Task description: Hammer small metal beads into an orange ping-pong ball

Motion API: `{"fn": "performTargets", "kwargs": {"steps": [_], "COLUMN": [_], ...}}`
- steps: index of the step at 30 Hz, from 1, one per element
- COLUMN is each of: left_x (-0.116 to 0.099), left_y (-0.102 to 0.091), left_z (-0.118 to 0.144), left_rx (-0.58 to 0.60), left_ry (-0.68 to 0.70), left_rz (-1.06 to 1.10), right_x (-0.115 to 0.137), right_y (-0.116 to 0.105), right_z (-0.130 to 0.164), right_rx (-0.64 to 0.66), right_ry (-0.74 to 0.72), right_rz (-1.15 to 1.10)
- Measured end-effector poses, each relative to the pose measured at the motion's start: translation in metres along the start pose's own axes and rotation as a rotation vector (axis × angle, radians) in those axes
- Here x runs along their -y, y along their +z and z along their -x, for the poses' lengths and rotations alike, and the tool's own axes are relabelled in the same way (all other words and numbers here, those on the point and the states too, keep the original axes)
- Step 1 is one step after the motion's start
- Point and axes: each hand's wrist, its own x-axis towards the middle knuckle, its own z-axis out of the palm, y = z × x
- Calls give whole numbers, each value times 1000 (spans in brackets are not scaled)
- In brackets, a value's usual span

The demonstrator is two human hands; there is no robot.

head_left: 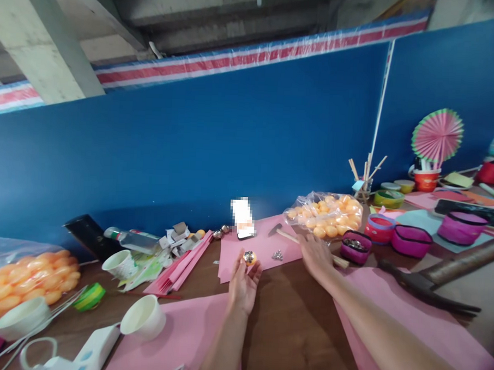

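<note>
My left hand (242,285) pinches one orange ball (249,257), already studded with something shiny, in its fingers above the bench (293,329). My right hand (315,253), fingers spread, rests by the full bag of balls (325,214); most remain undecorated.

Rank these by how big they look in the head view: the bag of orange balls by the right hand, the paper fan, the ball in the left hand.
1. bag of orange balls
2. paper fan, farther away, so this order is unsure
3. ball in the left hand, clearly smallest

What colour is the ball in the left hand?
Orange ball, seen in the head view.
</note>
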Motion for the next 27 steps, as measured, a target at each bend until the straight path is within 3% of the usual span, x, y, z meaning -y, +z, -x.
{"fn": "performTargets", "kwargs": {"steps": [4, 9, 20, 23, 27], "left_x": [-4, -8, -14, -14, -12], "left_y": [0, -4, -5, -7, -10], "left_z": [-3, -7, -10, -12, -15], "left_rx": [-79, -74, -163, -153, -119], "left_ry": [32, 72, 77, 82, 56], "left_rz": [50, 157, 149, 149, 148], "right_x": [12, 31, 40, 42, 42], "right_y": [-9, -23, -25, -26, -28], "right_z": [8, 22, 37, 38, 40], "right_rx": [-152, -252, -243, -193, -186], "right_ry": [-101, -272, -382, -430, -391], "right_rz": [-3, -108, -267, -261, -255]}}
